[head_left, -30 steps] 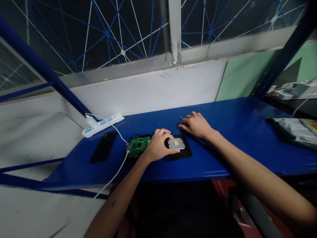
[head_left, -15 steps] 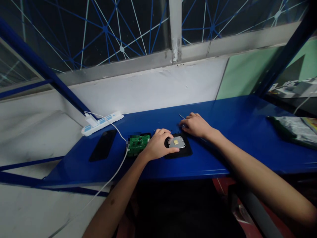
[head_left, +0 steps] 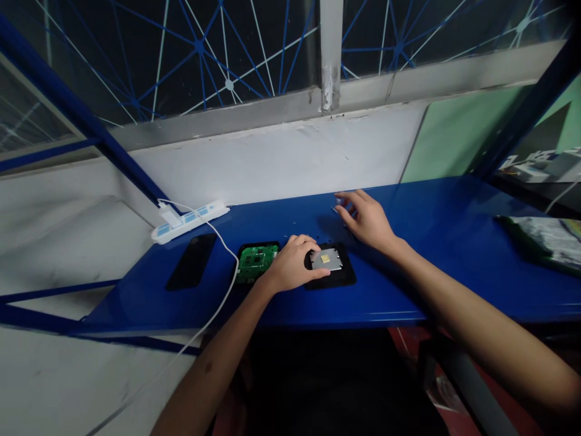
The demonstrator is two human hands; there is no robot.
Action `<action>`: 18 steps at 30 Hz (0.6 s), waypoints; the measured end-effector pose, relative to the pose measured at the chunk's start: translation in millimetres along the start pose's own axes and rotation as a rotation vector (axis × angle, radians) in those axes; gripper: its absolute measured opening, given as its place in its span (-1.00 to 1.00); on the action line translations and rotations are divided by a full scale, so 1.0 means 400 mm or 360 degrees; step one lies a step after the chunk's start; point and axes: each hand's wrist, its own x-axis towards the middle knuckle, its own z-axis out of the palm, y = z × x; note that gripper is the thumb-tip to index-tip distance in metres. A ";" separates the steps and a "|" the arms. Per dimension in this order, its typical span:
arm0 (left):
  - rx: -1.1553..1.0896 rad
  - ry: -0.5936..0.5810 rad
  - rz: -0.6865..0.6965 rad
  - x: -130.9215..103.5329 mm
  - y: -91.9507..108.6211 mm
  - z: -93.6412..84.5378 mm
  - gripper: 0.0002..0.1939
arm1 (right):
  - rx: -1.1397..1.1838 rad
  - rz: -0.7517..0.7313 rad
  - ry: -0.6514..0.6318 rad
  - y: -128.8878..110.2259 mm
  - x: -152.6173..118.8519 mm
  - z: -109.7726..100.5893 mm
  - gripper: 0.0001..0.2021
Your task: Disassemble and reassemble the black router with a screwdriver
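Note:
My left hand [head_left: 295,264] is curled over the left side of a black plastic housing [head_left: 345,275], thumb and fingers at the edges of a silver metal plate [head_left: 333,260]. A pale yellow square pad [head_left: 325,258] sits on the plate. Just left of this hand lies a green circuit board [head_left: 258,258] in a black shell, its right part hidden by the hand. Farther back, my right hand [head_left: 367,223] is raised above the table, fingers pinched around what looks like a small screwdriver [head_left: 338,201] with a clear end; most of it is hidden.
A black phone-like slab [head_left: 191,261] lies at the left of the blue table [head_left: 436,242]. Behind it is a white power strip [head_left: 193,222], whose white cable [head_left: 226,297] runs past the circuit board. Tiny bits lie behind the housing. A silvery-green bag [head_left: 544,245] rests at far right.
My right hand has lifted and moved back from beside the housing, the small tool in its fingers. My left hand stays on the plate and housing. The view has shifted slightly.

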 end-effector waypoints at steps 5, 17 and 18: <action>-0.0018 0.0016 0.0011 0.000 0.003 0.001 -0.58 | 0.0086 -0.0037 0.0196 -0.004 0.001 0.002 -0.72; -0.0026 -0.0062 -0.0027 0.001 0.002 -0.005 -0.54 | 0.0121 -0.0065 0.0164 -0.006 -0.003 0.009 -0.74; -0.0024 -0.0061 -0.0026 0.001 0.001 -0.004 -0.53 | 0.0114 -0.0067 0.0165 -0.007 -0.003 0.009 -0.74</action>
